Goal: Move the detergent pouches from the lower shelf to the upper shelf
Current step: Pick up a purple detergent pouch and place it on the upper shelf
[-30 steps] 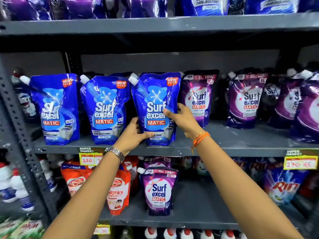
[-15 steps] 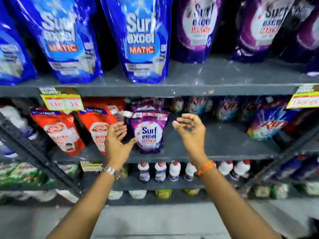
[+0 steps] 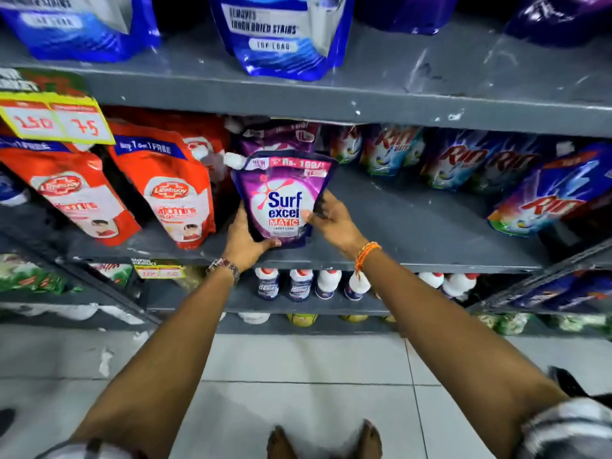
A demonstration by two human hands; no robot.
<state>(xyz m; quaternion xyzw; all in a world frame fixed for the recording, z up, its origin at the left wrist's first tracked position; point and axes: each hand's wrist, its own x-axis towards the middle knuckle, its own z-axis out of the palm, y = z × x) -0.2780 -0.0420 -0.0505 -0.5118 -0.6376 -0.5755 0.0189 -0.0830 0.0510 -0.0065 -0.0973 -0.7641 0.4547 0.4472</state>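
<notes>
A purple Surf Excel Matic pouch [image 3: 284, 197] stands on the lower grey shelf [image 3: 414, 240], near its front. My left hand [image 3: 246, 238] grips its lower left corner, thumb across the bottom edge. My right hand [image 3: 331, 220] holds its right side, fingers on the front. Another purple pouch [image 3: 278, 135] stands right behind it, partly hidden. On the upper shelf [image 3: 381, 94] stand blue Surf Excel pouches [image 3: 281, 34], cut off by the frame's top, and purple ones [image 3: 556, 18] at the right.
Red Lifebuoy pouches [image 3: 178, 190] stand left of the held pouch and Rin pouches [image 3: 543, 197] to the right and behind. A yellow price tag [image 3: 56, 120] hangs off the upper shelf edge. White bottles [image 3: 328, 283] line the shelf below. My feet [image 3: 324, 438] are on the tiled floor.
My view has tilted down from the upper shelf. Both hands left the blue pouch there, dropped to the lower shelf and closed around the purple pouch.
</notes>
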